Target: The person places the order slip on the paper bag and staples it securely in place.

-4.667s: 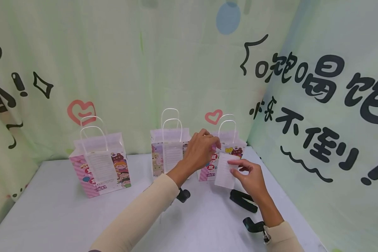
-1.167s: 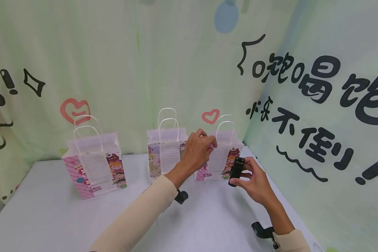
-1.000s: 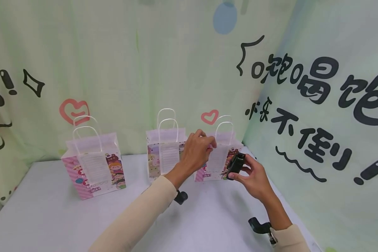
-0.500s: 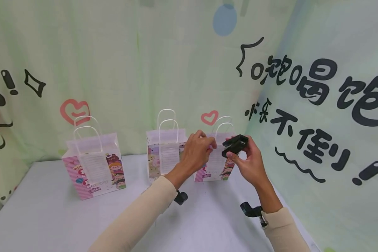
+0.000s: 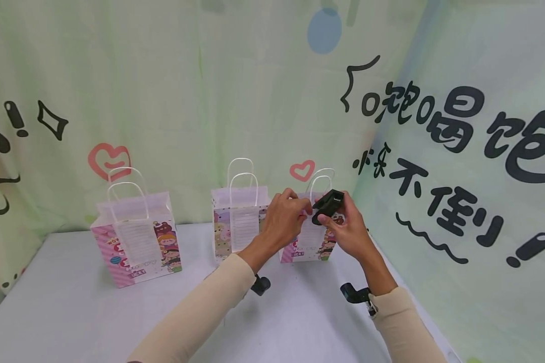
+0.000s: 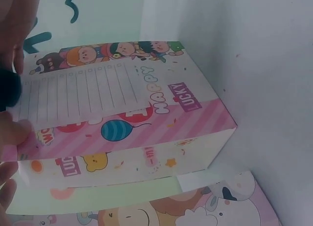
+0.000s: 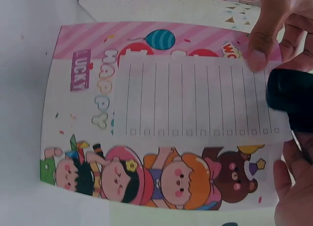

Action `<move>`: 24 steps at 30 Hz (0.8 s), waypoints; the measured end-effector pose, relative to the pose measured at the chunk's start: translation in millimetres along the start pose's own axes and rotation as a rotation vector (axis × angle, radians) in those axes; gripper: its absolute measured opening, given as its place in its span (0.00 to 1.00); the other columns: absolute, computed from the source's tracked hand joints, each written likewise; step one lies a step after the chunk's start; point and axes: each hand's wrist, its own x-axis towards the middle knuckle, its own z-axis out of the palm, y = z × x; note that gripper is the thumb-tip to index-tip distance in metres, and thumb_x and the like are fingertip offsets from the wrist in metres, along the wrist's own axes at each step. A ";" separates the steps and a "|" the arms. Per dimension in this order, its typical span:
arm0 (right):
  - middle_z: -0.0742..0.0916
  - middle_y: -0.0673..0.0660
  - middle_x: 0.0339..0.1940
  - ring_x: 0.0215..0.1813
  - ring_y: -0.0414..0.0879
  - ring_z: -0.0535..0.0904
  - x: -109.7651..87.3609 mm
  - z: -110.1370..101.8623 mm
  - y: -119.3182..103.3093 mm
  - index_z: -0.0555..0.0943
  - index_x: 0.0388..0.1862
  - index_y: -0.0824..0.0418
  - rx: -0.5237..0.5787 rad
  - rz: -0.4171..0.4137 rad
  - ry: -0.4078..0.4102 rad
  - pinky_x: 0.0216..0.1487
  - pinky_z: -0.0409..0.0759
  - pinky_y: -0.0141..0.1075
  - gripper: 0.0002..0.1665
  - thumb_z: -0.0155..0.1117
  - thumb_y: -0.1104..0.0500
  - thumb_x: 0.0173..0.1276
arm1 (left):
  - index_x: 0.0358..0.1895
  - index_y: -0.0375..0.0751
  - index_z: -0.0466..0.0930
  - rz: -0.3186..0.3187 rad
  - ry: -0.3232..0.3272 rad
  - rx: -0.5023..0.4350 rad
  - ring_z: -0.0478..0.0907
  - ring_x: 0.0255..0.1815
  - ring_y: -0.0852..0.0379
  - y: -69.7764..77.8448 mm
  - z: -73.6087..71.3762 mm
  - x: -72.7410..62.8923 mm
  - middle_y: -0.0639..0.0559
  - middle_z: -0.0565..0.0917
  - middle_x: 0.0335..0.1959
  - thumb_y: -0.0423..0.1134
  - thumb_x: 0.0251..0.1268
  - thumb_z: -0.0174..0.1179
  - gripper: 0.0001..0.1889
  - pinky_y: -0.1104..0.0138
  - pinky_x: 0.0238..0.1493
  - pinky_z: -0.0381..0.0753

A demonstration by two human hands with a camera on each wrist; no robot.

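Observation:
In the head view, my left hand pinches the top edge of the right paper gift bag. A white lined paper sheet lies against the bag's printed front; the left thumb presses its top edge in the right wrist view. My right hand grips a black stapler, fingers on its top and thumb beneath. The stapler's nose overlaps the sheet's top end in the right wrist view. In the left wrist view, the dark stapler end sits at the same edge.
A middle gift bag and a left gift bag, each with a lined sheet on its front, stand on the white table. White handles rise from all three. A printed curtain hangs behind.
The right hand has put the sheet against the right bag and picked the stapler up from the table. It has since raised the stapler leftward to the bag's top edge. The left hand stays put.

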 end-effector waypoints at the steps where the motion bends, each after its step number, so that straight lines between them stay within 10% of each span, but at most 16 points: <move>1: 0.83 0.66 0.66 0.67 0.63 0.81 0.2 0.7 0.2 0.66 0.74 0.57 0.007 0.010 -0.006 0.66 0.82 0.62 0.34 0.70 0.59 0.75 | 0.42 0.53 0.92 0.001 0.000 0.003 0.78 0.47 0.58 0.1 0.1 0.0 0.58 0.93 0.38 0.41 0.69 0.72 0.03 0.68 0.49 0.78; 24: 0.81 0.66 0.67 0.71 0.65 0.80 -0.4 16.3 -6.7 0.68 0.73 0.65 0.079 0.066 0.094 0.69 0.80 0.54 0.37 0.75 0.64 0.70 | 0.41 0.54 0.90 -0.008 0.016 0.047 0.79 0.49 0.57 1.1 2.5 0.1 0.58 0.93 0.36 0.41 0.69 0.73 0.02 0.67 0.49 0.80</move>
